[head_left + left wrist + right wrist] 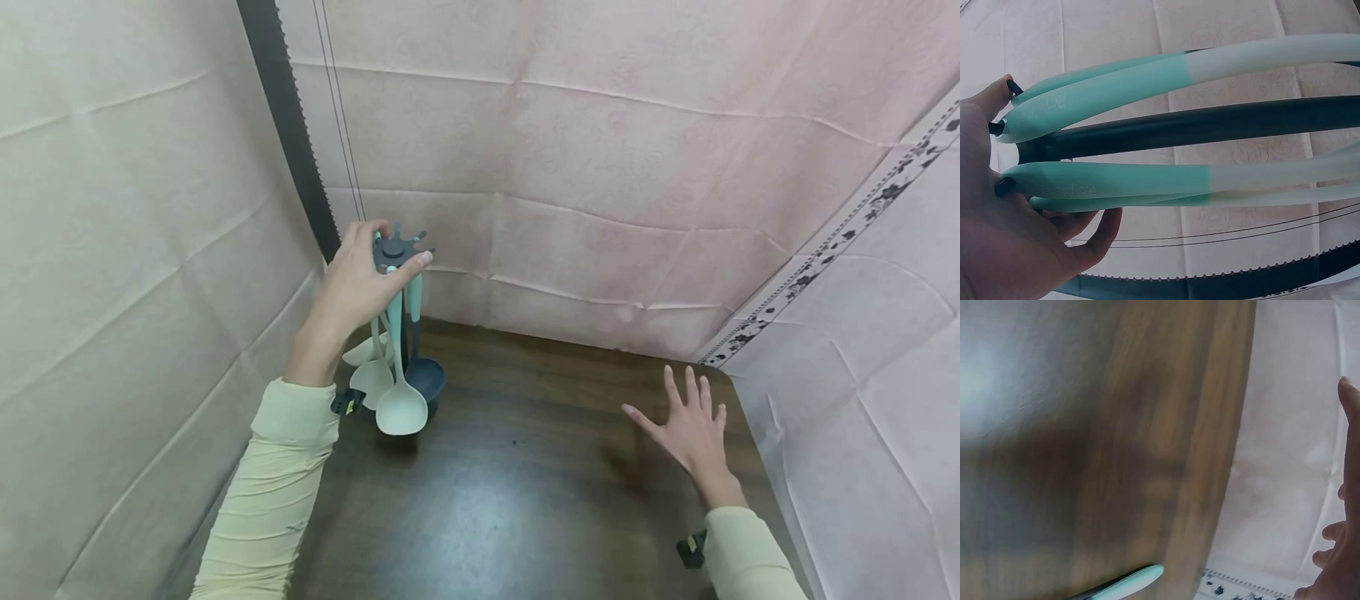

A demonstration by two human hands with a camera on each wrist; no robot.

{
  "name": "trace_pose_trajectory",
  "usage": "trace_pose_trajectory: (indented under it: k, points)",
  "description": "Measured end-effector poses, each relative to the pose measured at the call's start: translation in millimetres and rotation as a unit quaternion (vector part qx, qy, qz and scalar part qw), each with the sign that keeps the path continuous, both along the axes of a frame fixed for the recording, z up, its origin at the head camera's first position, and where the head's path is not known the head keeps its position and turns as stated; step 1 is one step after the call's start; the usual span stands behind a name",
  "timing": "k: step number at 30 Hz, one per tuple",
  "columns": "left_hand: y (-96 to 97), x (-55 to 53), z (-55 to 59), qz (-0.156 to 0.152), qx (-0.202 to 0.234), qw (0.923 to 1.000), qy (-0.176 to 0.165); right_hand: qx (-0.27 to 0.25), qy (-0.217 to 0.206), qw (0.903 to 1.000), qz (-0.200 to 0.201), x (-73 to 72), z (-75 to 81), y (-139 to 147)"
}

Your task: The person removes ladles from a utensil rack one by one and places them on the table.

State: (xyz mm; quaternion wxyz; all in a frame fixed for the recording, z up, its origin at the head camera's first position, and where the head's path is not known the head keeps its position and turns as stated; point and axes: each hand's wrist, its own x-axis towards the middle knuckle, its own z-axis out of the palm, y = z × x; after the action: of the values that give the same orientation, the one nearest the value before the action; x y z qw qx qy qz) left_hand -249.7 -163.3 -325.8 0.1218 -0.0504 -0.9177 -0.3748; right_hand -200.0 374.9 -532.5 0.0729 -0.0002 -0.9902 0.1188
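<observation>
At the left of the table, my left hand grips the dark hooked top of a utensil stand, thumb and fingers on opposite sides. Kitchen utensils with mint handles hang from its hooks, among them a white ladle and a dark ladle. The left wrist view shows the stand's dark post between the mint handles. Over the right side of the table, my right hand is held with fingers spread and nothing in it. A mint-handled utensil lies below in the right wrist view.
The dark wooden table is walled in by pale cloth at the back and on both sides. A black cloth band runs down the back left corner, and a flowered border down the right one.
</observation>
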Motion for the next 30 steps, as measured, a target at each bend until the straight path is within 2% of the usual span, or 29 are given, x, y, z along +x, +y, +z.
trace_pose_trajectory:
  k: [20,24,30]
  points:
    - [-0.2,2.3,2.9,0.004,0.004,1.0000,-0.004,-0.046,0.036,0.9969,0.053,-11.5,19.1,-77]
    - [3.0,6.0,3.4,0.025,0.002,0.9997,0.007,-0.051,0.056,0.9947,0.071,-13.8,27.1,-91]
    - [14.1,17.9,4.9,0.082,-0.006,0.9956,0.044,-0.064,0.059,0.9928,0.083,-18.2,36.6,-104]
